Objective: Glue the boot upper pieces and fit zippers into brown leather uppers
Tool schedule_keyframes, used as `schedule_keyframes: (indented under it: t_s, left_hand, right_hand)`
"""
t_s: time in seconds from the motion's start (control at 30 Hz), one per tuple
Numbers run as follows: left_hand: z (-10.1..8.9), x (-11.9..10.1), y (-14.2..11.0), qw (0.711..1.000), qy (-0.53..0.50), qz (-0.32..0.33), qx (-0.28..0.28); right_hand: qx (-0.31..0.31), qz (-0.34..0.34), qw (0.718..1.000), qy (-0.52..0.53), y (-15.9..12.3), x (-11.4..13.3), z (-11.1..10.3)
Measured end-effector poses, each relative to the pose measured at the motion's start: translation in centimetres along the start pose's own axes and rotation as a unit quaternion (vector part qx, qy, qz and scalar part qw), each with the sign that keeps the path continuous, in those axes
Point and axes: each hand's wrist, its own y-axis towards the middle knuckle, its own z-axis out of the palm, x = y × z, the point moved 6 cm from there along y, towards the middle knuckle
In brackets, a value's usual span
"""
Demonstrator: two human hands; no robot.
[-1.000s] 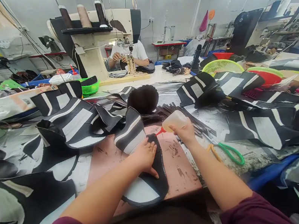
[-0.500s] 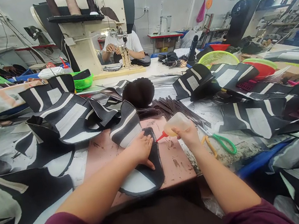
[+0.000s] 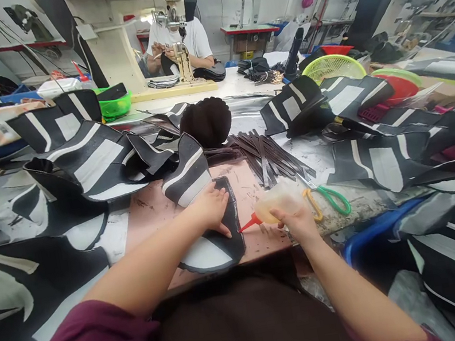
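Flat on a black shoe upper piece [image 3: 232, 246] with white patches lies my left hand [image 3: 210, 208], fingers stretched out, pressing it to a pinkish board [image 3: 145, 225]. My right hand [image 3: 299, 219] is closed around a translucent squeeze bottle [image 3: 278, 200] of pale yellowish liquid. The bottle is tilted, and its red nozzle [image 3: 250, 223] meets the right edge of the black piece. A thin shiny line shows along that edge above the nozzle. Part of the piece curves up behind my left hand. Scissors [image 3: 332, 199] with green and yellow handles lie right of the bottle.
Dark strips [image 3: 266, 155] lie beyond the board, beside a dark brown round bundle [image 3: 205, 123]. More black-and-white pieces [image 3: 92, 158] are heaped left and right. A sewing machine [image 3: 106, 45] stands ahead, with a person in a white shirt [image 3: 199, 38] behind it. A blue bin [image 3: 353, 245] is at lower right.
The nozzle has moved along the piece's right edge toward me, with the bottle in my right hand. My left hand stays flat on the piece. The view has tipped down slightly.
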Motion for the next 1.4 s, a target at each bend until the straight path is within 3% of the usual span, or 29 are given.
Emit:
schedule_keyframes:
  t_s: [0.33,0.5,0.57,0.67,0.73,0.93,1.07,1.23,1.33,1.4]
  left_hand:
    - [-0.2,-0.1,0.0,0.999,-0.018,0.0,-0.027]
    - [-3.0,-0.8,-3.2,0.981,-0.013,0.075,-0.176]
    - [-3.9,0.6,-4.7,0.982,-0.031,-0.019,-0.185]
    - [-3.6,2.7,-5.6,0.973,-0.066,-0.19,-0.109]
    - [-3.1,2.8,-5.1,0.971,-0.076,-0.217,-0.071]
    - [-2.2,1.5,-3.4,0.985,-0.073,-0.153,-0.024]
    - [-2.9,2.5,-5.3,0.996,-0.047,-0.067,-0.015]
    - [-4.2,5.2,-8.2,0.999,0.002,-0.029,-0.023]
    - [-4.9,5.0,-8.5,0.999,0.032,-0.022,-0.028]
    - [-4.8,3.6,-8.1,0.999,0.042,-0.016,-0.023]
  right_hand:
    - [-0.027,0.007,0.999,0.033,-4.7,-0.4,-2.5]
    - [-0.063,0.04,0.968,0.239,-4.8,0.1,-5.3]
    - [-0.089,0.05,0.945,0.311,-4.2,0.8,-6.8]
    - [-0.099,0.062,0.911,0.397,-3.4,1.7,-8.1]
    - [-0.09,0.054,0.896,0.431,-3.0,2.3,-8.3]
    - [-0.081,0.032,0.888,0.452,-2.8,2.9,-7.9]
    - [-0.091,0.038,0.877,0.47,-3.0,2.3,-9.3]
    - [-0.088,0.008,0.876,0.474,-3.0,1.4,-11.0]
    - [-0.083,0.026,0.871,0.484,-2.9,1.0,-10.3]
    - [-0.083,0.049,0.867,0.489,-2.9,0.7,-9.4]
